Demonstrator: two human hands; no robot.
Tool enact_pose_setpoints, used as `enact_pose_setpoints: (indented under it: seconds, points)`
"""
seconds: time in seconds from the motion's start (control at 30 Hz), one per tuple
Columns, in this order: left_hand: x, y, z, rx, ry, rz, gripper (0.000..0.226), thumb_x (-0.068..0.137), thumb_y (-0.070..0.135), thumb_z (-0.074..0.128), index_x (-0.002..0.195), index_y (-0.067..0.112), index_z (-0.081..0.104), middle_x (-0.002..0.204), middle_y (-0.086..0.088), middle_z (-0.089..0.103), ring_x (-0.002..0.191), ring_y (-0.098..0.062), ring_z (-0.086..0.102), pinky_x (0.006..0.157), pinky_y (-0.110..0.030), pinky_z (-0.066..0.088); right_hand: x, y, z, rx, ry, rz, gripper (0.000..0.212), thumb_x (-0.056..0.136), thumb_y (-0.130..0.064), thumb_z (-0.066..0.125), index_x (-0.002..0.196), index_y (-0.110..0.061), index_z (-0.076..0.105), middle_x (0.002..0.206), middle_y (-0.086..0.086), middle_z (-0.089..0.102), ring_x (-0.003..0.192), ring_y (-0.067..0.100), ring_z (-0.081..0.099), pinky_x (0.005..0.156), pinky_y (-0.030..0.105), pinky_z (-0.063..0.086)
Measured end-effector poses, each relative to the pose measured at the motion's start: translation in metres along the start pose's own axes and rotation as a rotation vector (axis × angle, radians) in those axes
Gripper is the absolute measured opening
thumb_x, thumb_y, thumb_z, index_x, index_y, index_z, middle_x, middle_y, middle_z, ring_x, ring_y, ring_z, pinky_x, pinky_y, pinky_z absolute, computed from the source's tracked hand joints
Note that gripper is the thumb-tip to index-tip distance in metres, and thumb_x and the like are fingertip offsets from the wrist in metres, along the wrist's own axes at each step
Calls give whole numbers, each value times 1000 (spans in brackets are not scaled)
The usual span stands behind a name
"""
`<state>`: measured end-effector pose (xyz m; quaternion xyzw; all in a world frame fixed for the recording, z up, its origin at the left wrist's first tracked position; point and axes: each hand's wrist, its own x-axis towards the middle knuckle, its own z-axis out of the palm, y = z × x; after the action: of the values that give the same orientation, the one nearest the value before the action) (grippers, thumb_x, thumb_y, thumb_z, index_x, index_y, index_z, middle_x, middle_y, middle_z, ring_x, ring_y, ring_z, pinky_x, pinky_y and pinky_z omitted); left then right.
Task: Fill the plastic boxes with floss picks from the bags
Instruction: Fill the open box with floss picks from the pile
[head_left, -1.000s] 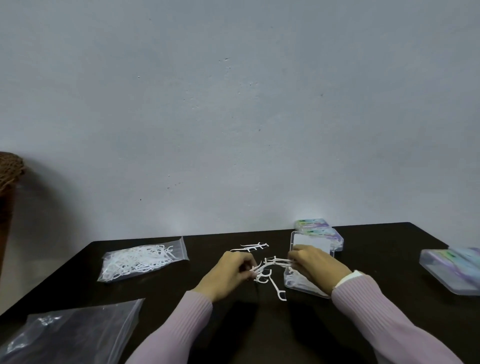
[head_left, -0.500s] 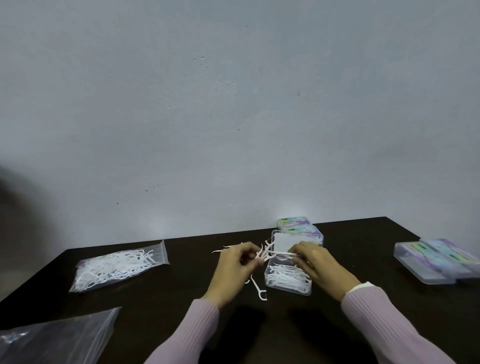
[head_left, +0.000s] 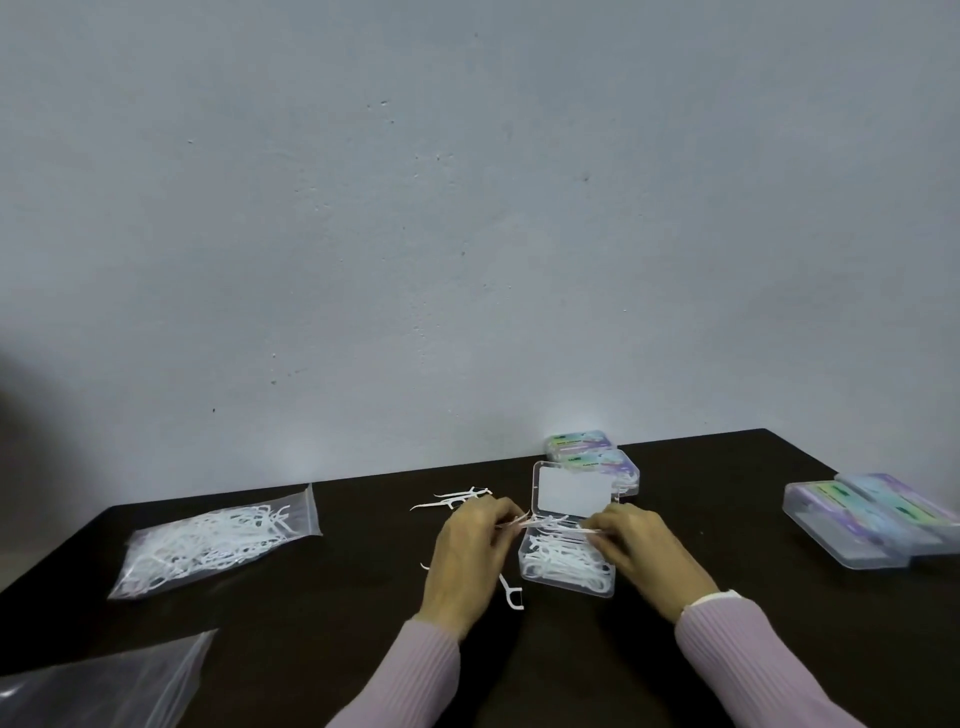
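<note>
Left hand and right hand pinching opposite ends of a small bundle of floss picks, held just above the open clear box. Box partly filled, lid up. Loose floss picks lying behind left hand, one stray pick just beside box. Full zip bag well apart on left. Risks: bundle slipping askew and spilling over rim; tangled picks snagging; knuckle nudging light box off position.
</note>
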<state>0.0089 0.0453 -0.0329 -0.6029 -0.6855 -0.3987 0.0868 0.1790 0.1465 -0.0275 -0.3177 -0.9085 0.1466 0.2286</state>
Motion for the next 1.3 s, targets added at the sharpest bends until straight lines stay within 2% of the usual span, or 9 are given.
enact_pose_setpoints:
  seconds: [0.23, 0.4, 0.53, 0.63, 0.77, 0.97, 1.03, 1.1, 1.3]
  points:
    - [5, -9, 1, 43, -24, 60, 10, 89, 18, 62, 95, 23, 68, 90, 11, 64, 86, -2, 56, 78, -21, 48, -3, -11, 3, -27, -20, -12, 35, 93, -29, 51, 128, -27, 52, 120, -7, 58, 108, 5, 53, 92, 18, 41]
    - [8, -3, -5, -342, -24, -185, 11, 85, 15, 68, 89, 23, 72, 87, 11, 70, 84, 1, 64, 75, -18, 51, -4, -11, 1, -101, 27, -20, 28, 91, -36, 53, 118, -31, 57, 116, -12, 58, 105, 2, 50, 99, 22, 34]
    - [12, -1, -7, -488, -63, -275, 10, 83, 15, 70, 89, 22, 74, 82, 8, 71, 78, -2, 63, 64, -15, 46, -5, -12, 2, -51, 92, 8, 22, 88, -37, 57, 108, -30, 61, 106, -12, 62, 97, 2, 54, 99, 23, 36]
    - [12, -1, -9, -460, -75, -268, 11, 81, 14, 72, 88, 22, 74, 82, 8, 71, 79, -4, 64, 67, -16, 48, -4, -13, 3, 98, 141, 37, 12, 87, -32, 60, 99, -30, 64, 98, -14, 64, 89, 2, 58, 92, 23, 44]
    - [10, 2, -11, -377, -16, -203, 13, 80, 13, 73, 89, 23, 73, 82, 13, 70, 80, 3, 64, 71, -10, 47, -3, -14, 2, 289, 163, 73, 13, 86, -19, 63, 88, -31, 62, 88, -15, 64, 82, -1, 58, 70, 8, 45]
    - [10, 3, -12, -309, 37, -154, 14, 80, 12, 73, 87, 24, 72, 81, 14, 69, 78, 4, 63, 69, -10, 48, -4, -9, 4, 238, 131, 135, 10, 83, -24, 67, 85, -34, 64, 86, -16, 65, 80, -1, 59, 69, 9, 43]
    - [10, 1, -12, -296, 48, -152, 15, 79, 11, 74, 87, 24, 72, 82, 13, 70, 80, 2, 64, 71, -12, 49, -5, -9, 3, 189, 111, 138, 7, 82, -28, 67, 87, -32, 66, 85, -16, 64, 80, 0, 58, 76, 12, 45]
    - [9, 1, -11, -284, 43, -140, 15, 79, 11, 74, 88, 23, 72, 84, 12, 70, 81, 2, 64, 73, -13, 50, -6, -11, 4, 162, 91, 128, 6, 81, -29, 68, 86, -32, 66, 84, -18, 63, 81, 1, 58, 88, 24, 47]
    - [10, 10, -8, -317, 28, -99, 14, 78, 9, 74, 87, 20, 73, 83, 10, 71, 80, 1, 64, 72, -11, 48, -6, -13, 4, 225, 144, 141, 26, 78, -37, 70, 101, -37, 56, 95, -17, 58, 93, 4, 56, 96, 35, 43]
